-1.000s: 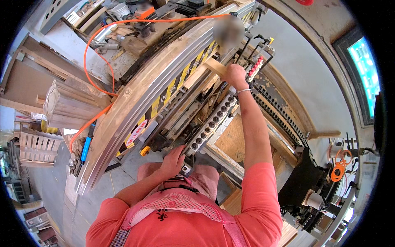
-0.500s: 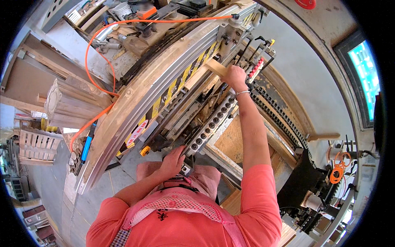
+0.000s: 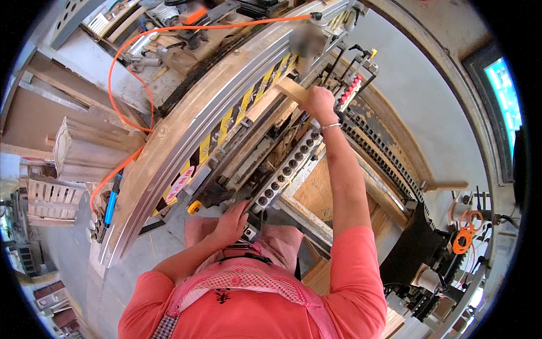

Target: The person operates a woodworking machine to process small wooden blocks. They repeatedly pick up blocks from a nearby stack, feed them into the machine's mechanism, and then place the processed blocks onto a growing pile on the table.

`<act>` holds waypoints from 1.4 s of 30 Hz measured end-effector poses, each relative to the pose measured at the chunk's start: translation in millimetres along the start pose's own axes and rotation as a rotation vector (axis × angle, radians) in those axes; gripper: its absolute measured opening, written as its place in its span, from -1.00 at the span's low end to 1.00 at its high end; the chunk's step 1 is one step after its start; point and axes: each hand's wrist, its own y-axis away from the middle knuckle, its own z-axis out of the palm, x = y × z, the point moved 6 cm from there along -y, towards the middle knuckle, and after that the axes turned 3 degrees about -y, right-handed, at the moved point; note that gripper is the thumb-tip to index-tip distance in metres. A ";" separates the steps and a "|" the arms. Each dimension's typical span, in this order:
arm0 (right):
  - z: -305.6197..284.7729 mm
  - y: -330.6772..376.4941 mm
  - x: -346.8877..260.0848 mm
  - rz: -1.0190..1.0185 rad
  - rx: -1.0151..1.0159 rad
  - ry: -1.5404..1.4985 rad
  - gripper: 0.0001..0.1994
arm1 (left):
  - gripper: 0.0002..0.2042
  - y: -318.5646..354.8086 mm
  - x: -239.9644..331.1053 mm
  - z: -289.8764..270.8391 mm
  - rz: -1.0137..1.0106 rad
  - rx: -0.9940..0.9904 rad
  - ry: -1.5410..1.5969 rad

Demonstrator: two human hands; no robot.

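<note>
My right hand (image 3: 319, 105), a bracelet at its wrist, is closed on the near end of a short pale wooden block (image 3: 292, 90) at the far part of the machine. Past my fingers, the block's other end reaches over toward a pale wood strip (image 3: 264, 107) lying along the black-and-yellow striped rail (image 3: 228, 127). Lower down, my left hand (image 3: 231, 222) lies with extended fingers against the near end of a white metal bar (image 3: 289, 169) with a row of round black holes or knobs. Nothing shows in that hand.
A wood-topped curved-looking beam (image 3: 175, 121) crosses on the left, with an orange hose (image 3: 116, 101) looped over it. Red knobs (image 3: 350, 90) stand just beyond my right hand. A lit screen (image 3: 504, 101) is at right; a black cable chain (image 3: 384, 152) runs below it.
The machine sits slightly farther left in the picture. A metal unit at the rail's far end now looks blurred. My right hand keeps its grip on the block; my left stays at the bar's end.
</note>
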 end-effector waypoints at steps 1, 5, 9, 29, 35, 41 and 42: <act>0.3 0.5 0.2 -0.006 0.010 -0.009 -0.70 | -0.62 -0.1 -0.3 0.6 -0.025 -0.018 0.001; 8.3 -3.4 4.5 0.041 -0.016 -0.063 -0.68 | -0.62 -2.5 2.9 -0.6 0.012 0.005 -0.004; 4.5 -2.4 2.2 0.047 -0.010 -0.067 -0.68 | -0.63 -0.8 -2.2 3.7 -0.037 -0.024 0.021; -46.2 145.3 -41.2 0.146 0.637 -0.503 -0.63 | -0.55 -3.8 -27.4 8.2 0.007 -0.017 -0.009; -10.1 389.4 -69.2 0.452 0.582 -0.763 -0.72 | -0.54 -9.9 -32.6 20.7 0.128 -0.033 -0.019; -5.4 662.0 -77.8 1.123 0.781 -0.575 -0.78 | -0.52 -12.5 -32.5 21.0 0.166 -0.003 -0.077; -3.8 704.0 -81.1 1.188 0.825 -0.522 -0.77 | -0.52 -16.7 -36.1 24.0 0.193 0.000 -0.102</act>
